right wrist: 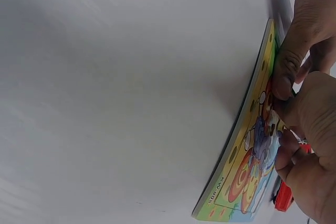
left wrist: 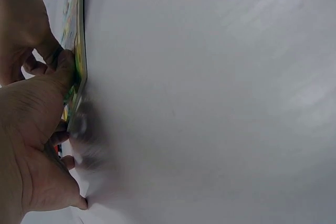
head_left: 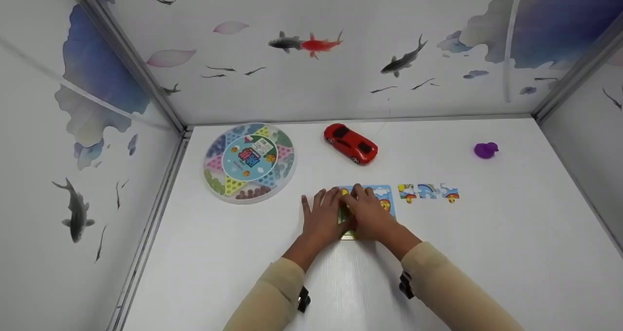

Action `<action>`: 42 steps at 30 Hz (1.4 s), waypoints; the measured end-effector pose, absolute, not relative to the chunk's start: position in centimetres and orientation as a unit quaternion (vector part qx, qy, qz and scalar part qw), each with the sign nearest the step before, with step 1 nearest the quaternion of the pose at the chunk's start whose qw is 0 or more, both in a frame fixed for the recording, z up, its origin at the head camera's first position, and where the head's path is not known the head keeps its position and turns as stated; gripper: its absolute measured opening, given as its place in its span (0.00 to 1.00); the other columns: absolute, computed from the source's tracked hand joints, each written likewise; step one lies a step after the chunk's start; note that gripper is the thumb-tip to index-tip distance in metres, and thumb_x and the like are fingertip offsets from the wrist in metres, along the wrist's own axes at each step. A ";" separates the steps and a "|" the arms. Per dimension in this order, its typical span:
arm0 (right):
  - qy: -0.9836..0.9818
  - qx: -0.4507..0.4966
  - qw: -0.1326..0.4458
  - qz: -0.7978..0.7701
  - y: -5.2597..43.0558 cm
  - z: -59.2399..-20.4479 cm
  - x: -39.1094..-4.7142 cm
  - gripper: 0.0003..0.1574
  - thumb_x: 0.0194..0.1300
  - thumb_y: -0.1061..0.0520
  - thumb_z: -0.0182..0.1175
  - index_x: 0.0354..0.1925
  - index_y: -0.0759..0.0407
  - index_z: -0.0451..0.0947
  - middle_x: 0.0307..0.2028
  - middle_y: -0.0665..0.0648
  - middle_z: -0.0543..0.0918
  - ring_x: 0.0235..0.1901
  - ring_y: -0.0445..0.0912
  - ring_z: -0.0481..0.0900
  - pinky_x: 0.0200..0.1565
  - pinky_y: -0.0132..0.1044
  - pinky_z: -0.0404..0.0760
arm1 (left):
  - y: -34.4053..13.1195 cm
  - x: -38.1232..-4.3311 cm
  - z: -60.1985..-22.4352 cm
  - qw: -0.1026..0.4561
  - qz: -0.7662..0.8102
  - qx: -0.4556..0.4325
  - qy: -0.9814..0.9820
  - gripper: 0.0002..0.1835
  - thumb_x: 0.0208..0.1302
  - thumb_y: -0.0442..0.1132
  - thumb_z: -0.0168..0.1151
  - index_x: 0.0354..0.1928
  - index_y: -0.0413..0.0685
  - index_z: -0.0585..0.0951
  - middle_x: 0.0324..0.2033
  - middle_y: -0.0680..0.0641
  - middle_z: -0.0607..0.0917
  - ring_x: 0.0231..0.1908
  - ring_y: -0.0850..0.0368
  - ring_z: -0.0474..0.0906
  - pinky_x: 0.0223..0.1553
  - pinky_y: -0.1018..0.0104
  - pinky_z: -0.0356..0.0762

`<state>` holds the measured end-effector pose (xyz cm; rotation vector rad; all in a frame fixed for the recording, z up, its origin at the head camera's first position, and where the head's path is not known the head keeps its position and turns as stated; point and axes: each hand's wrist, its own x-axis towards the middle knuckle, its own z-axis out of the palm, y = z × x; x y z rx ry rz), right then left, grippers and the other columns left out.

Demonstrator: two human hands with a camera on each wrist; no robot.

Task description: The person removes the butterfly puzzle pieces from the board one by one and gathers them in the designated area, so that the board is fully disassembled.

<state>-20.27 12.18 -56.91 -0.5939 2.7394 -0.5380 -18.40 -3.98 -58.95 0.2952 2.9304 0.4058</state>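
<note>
A colourful jigsaw board (head_left: 384,194) lies on the table, partly covered by both hands. At its left side is my left hand (head_left: 323,219), fingers extended and spread, the thumb reaching onto the board near its lower edge. My right hand (head_left: 372,216) is over the middle, its fingers bent down onto the picture close to the left thumb. In the right wrist view, the thumb and fingertips of the right hand (right wrist: 315,135) come down on the jigsaw board (right wrist: 247,171); I cannot tell whether they pinch a piece. Several loose jigsaw pieces (head_left: 427,191) lie right of the board.
Behind the board rests a red toy car (head_left: 350,143). A round game box (head_left: 249,194) with coloured star points sits at the back left, and a purple toy duck (head_left: 485,150) at the back right. Printed panels (head_left: 340,92) enclose the white table (head_left: 233,248).
</note>
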 end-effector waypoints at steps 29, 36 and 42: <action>0.949 -0.266 0.049 -0.164 17.2 -56.8 -19.6 0.47 0.62 0.59 0.83 0.75 0.50 0.75 0.66 0.61 0.76 0.66 0.60 0.73 0.70 0.67 0.80 | -4.0 -18.7 -59.3 0.086 0.160 0.095 0.979 0.54 0.68 0.76 0.66 0.87 0.56 0.63 0.84 0.53 0.66 0.86 0.45 0.56 0.85 0.24 0.47; 0.955 -0.234 0.044 -0.178 21.5 -57.6 -19.4 0.38 0.71 0.62 0.75 0.74 0.46 0.77 0.66 0.60 0.77 0.68 0.60 0.72 0.72 0.69 0.77 | -3.9 -18.7 -59.3 0.095 0.173 0.094 0.976 0.54 0.68 0.75 0.66 0.87 0.56 0.62 0.85 0.52 0.65 0.87 0.44 0.54 0.85 0.24 0.43; 0.957 -0.229 0.017 -0.175 24.8 -58.4 -19.2 0.26 0.78 0.62 0.68 0.70 0.48 0.82 0.63 0.60 0.79 0.66 0.60 0.75 0.69 0.68 0.78 | -4.0 -18.7 -59.4 0.092 0.182 0.093 0.974 0.54 0.69 0.74 0.67 0.87 0.55 0.63 0.85 0.51 0.65 0.87 0.44 0.55 0.85 0.23 0.43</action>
